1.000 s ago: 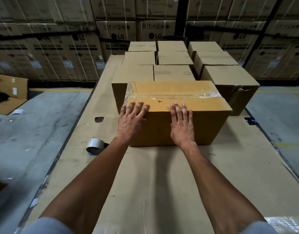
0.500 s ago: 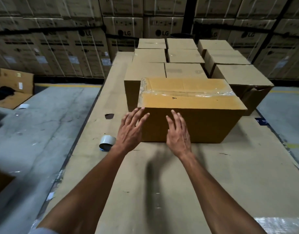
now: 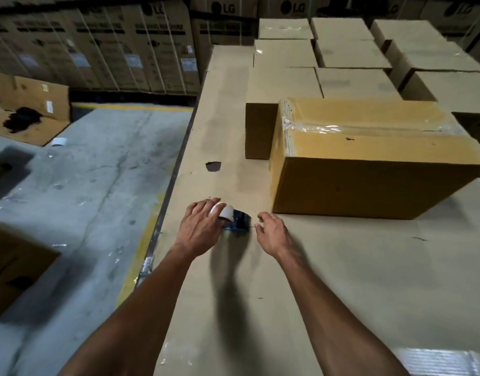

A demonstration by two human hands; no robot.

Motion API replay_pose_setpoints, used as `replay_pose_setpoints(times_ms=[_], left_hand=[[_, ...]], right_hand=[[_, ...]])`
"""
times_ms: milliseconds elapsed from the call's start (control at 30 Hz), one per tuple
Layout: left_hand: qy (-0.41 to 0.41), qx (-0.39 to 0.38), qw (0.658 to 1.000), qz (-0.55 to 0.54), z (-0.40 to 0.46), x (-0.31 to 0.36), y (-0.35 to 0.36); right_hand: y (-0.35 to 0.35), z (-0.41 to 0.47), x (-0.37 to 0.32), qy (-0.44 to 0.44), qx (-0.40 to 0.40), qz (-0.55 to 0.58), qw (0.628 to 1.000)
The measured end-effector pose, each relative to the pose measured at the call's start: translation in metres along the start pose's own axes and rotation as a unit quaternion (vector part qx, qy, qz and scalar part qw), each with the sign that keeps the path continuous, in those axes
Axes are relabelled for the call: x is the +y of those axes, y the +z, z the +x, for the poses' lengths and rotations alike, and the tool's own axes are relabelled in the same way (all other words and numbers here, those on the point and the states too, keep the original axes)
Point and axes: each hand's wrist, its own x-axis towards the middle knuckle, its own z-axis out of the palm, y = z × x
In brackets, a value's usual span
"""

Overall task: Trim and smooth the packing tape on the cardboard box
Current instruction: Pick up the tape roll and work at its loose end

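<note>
Stacked cartons printed with LG logos [image 3: 228,8] lined the back wall, and we looked down from the head camera over a long cardboard-covered worktable [image 3: 328,280] with bare concrete floor [image 3: 78,191] off to its left. Up on the table, right of centre, sat the cardboard box [image 3: 369,169], its top seam already covered by a glossy strip of packing tape [image 3: 342,128] that wrapped over the left edge and looked wrinkled there. Plain sealed boxes [image 3: 353,52] were packed in rows behind it. Our hands were well clear of the box, down near the table's left edge. We had the left hand [image 3: 198,229] draped over a roll of tape on a blue tape dispenser [image 3: 234,221], fingers curled loosely across the roll; how firm that grip was, we could not tell. Just beside it, our right hand [image 3: 272,234] hovered half open, thumb and forefinger drawn close toward the dispenser's near end, empty so far as we could see. A dark hole [image 3: 213,166] showed in the table covering farther up. Out on the floor lay a flattened carton [image 3: 30,109] with something black on it.
</note>
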Motion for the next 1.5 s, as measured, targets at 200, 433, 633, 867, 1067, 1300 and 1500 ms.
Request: replay_pose_setpoints(times_ms=[200,433,633,867,1067,1300,1500], left_hand=[[0.029,-0.028,0.999,-0.018,0.012,-0.019,0.022],[0.035,-0.051,0.997,-0.042,0.021,-0.03,0.045],[0.025,0.004,0.995,-0.101,0.022,-0.029,0.055],[0.017,0.001,0.993,-0.117,0.021,-0.03,0.058],[0.029,-0.047,0.995,-0.083,0.022,-0.027,0.058],[-0.045,-0.046,0.986,-0.157,0.029,-0.012,0.053],[-0.069,-0.02,0.967,-0.246,0.027,-0.011,0.066]], right_hand=[[0.032,0.023,-0.014,0.152,0.012,0.109,0.982],[0.042,0.051,-0.024,0.24,0.03,0.16,0.957],[0.047,0.058,-0.027,0.283,0.047,0.181,0.941],[0.073,0.066,0.005,0.294,0.028,0.293,0.909],[0.074,0.066,0.008,0.318,0.034,0.334,0.887],[0.049,0.052,-0.022,0.331,0.076,0.3,0.892],[0.071,0.065,0.0,0.336,0.071,0.297,0.891]])
